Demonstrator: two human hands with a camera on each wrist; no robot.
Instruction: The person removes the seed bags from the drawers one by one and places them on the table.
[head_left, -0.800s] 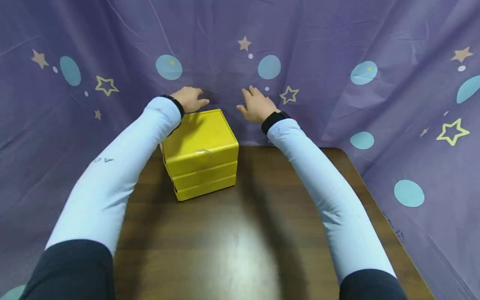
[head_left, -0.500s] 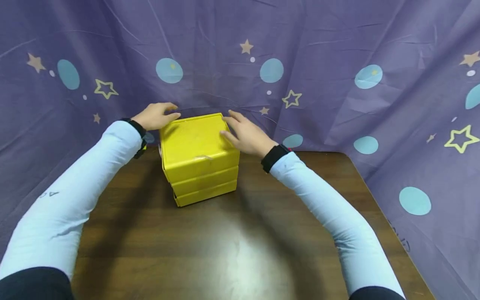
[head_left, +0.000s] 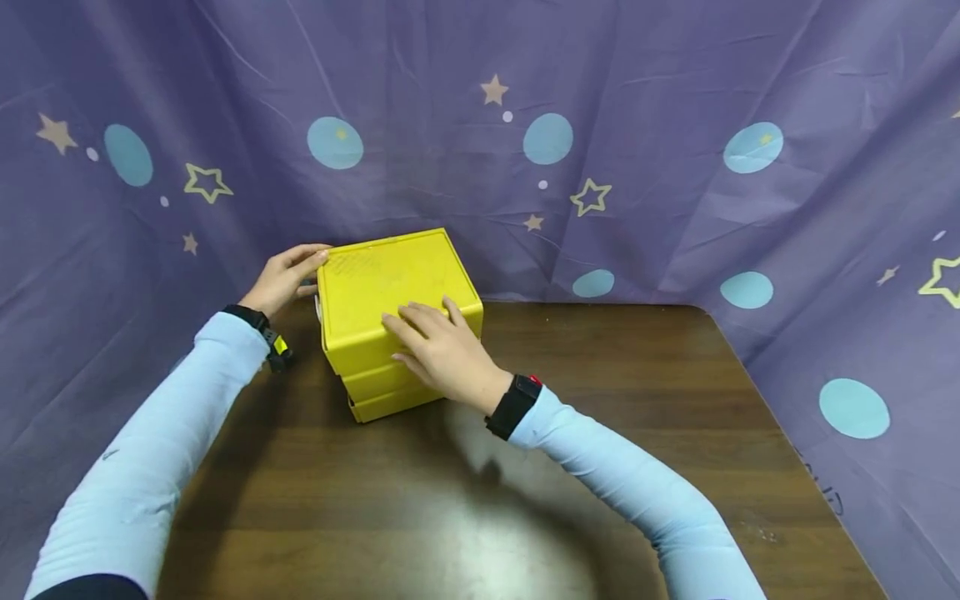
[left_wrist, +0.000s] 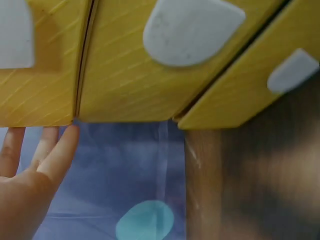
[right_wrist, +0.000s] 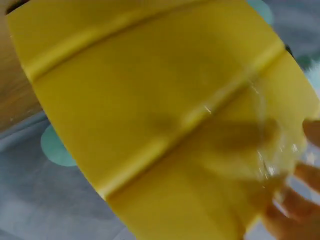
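Note:
A yellow box with three stacked tiers (head_left: 397,271) stands towards the back of the table. Its left side carries white rounded tabs (left_wrist: 192,32), one on each tier, with dark seams between the tiers. My left hand (head_left: 285,277) is at the far left corner, its fingertips touching the edge in the left wrist view. Over the front top edge lies my right hand (head_left: 444,354), fingers extended and spread; whether every finger touches is unclear. The right wrist view shows the box's smooth ridged front, with the blurred fingers at the right.
The brown wooden table (head_left: 607,392) reaches forward and right of the box, with a rounded far right corner. Directly behind hangs a purple curtain (head_left: 660,108) printed with stars and blue ovals. Both wrists wear black bands.
Both hands have come down from above the box. The left has moved left to the far left corner, and the right has moved towards me onto the front edge. The box stays in place.

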